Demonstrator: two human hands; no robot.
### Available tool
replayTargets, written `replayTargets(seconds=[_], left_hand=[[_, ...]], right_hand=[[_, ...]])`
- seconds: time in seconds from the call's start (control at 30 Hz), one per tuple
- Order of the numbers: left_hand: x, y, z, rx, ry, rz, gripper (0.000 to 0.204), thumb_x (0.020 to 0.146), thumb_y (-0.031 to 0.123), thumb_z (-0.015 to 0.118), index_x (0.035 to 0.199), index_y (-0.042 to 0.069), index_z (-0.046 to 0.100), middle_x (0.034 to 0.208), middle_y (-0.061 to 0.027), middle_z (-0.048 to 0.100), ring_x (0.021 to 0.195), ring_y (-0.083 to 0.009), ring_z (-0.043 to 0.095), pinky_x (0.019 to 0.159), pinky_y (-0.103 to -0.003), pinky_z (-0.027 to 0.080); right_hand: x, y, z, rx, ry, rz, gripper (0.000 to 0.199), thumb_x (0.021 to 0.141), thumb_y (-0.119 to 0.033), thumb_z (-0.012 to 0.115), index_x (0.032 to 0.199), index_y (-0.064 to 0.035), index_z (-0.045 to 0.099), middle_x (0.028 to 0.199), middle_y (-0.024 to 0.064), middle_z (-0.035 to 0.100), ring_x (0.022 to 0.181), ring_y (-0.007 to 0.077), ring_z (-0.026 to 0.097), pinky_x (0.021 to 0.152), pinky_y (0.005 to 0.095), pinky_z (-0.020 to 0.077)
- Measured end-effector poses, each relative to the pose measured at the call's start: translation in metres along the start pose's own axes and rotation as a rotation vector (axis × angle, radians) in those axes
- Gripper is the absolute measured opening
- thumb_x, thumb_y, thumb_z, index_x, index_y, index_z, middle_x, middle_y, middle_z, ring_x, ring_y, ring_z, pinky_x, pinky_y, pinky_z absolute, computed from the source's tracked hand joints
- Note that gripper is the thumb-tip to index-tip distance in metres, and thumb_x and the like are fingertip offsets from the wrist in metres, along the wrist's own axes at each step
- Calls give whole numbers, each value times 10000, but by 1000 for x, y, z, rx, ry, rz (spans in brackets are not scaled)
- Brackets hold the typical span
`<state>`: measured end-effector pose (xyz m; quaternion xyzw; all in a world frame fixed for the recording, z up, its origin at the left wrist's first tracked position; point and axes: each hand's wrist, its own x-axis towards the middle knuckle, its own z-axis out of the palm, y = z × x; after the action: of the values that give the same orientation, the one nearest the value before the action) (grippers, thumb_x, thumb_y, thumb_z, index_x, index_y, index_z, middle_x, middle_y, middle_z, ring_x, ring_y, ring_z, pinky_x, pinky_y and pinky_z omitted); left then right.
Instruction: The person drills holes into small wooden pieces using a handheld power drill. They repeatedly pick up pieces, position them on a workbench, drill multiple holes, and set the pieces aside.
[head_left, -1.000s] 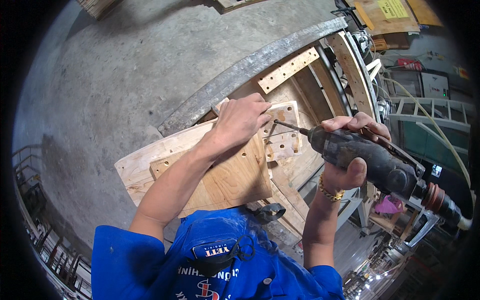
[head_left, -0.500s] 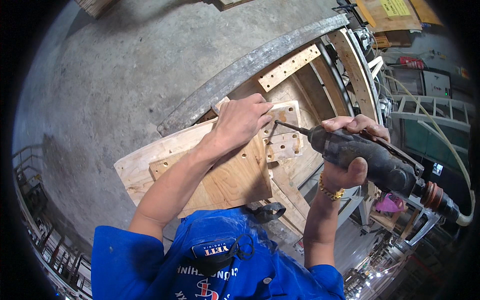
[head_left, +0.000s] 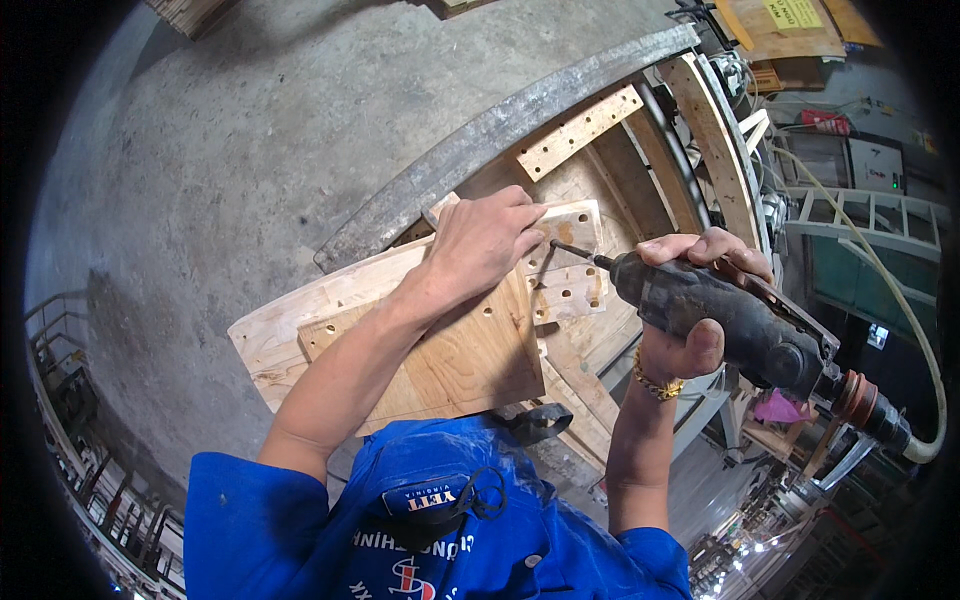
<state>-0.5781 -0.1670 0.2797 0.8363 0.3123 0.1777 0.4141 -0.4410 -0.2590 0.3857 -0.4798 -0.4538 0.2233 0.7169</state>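
Observation:
My right hand (head_left: 700, 335) is wrapped around a black air tool (head_left: 725, 315), held level with its long thin bit pointing left. The dark tip of the bit is close to a pale wooden board (head_left: 583, 219) with drilled holes; contact cannot be told. Bent over the far edge of the boards, my left hand (head_left: 478, 240) grips the wood just left of the tip. A square plywood panel (head_left: 450, 355) with holes lies under my left forearm, on top of a longer pale board (head_left: 270, 335). Another short holed block (head_left: 567, 293) lies beside the panel.
A curved metal-edged bench frame (head_left: 510, 115) stands beyond the boards, with a holed wooden strip (head_left: 580, 132) inside. A pale air hose (head_left: 905, 300) loops from the tool on the right. Concrete floor (head_left: 240, 150) spreads at the left; a white ladder (head_left: 870, 210) lies far right.
The air tool's body and my right hand have shifted slightly left and down, with the tip staying near the same spot. My left hand and the boards have not visibly moved.

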Motion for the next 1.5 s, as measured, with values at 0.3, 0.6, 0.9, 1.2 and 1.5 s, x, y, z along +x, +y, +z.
replayTargets(seconds=[0.3, 0.6, 0.9, 1.2, 1.5], left_hand=[[3, 1, -3, 8, -45, -44, 264, 790, 238, 608, 1000, 85, 652, 902, -62, 609, 775, -278, 613, 675, -387, 488], [2, 1, -2, 14, -43, -38, 258, 797, 253, 601, 998, 100, 653, 916, -62, 608, 809, -274, 608, 686, -384, 483], [4, 3, -2, 2, -67, -5, 267, 802, 267, 598, 1012, 113, 656, 911, -86, 614, 852, -291, 591, 725, -378, 464], [3, 11, -5, 12, -113, -5, 264, 776, 288, 640, 957, 100, 682, 889, -120, 635, 845, -291, 598, 735, -361, 453], [-7, 7, -13, 76, -40, -28, 252, 777, 287, 624, 880, 66, 688, 879, -149, 649, 841, -301, 617, 746, -364, 470]], right_hand=[[-3, 2, -2, -28, -30, -3, 650, 681, -357, 751, 1130, -79, 372, 946, 110, 474, 813, 264, 589, 723, 376, 520], [-2, 6, -7, 27, -66, -37, 643, 717, -333, 728, 1171, -67, 359, 966, 128, 476, 813, 262, 590, 730, 382, 517], [3, 10, -11, 84, -123, -80, 550, 737, -190, 701, 1150, -34, 374, 956, 107, 498, 818, 221, 603, 706, 326, 521], [-23, -8, -10, 135, 112, -102, 443, 716, -6, 624, 1091, -33, 391, 949, 76, 507, 836, 172, 616, 706, 298, 518], [-32, -80, -29, 572, 200, -143, 437, 783, -315, 569, 1123, -92, 407, 934, 98, 462, 771, 245, 592, 665, 386, 518]])
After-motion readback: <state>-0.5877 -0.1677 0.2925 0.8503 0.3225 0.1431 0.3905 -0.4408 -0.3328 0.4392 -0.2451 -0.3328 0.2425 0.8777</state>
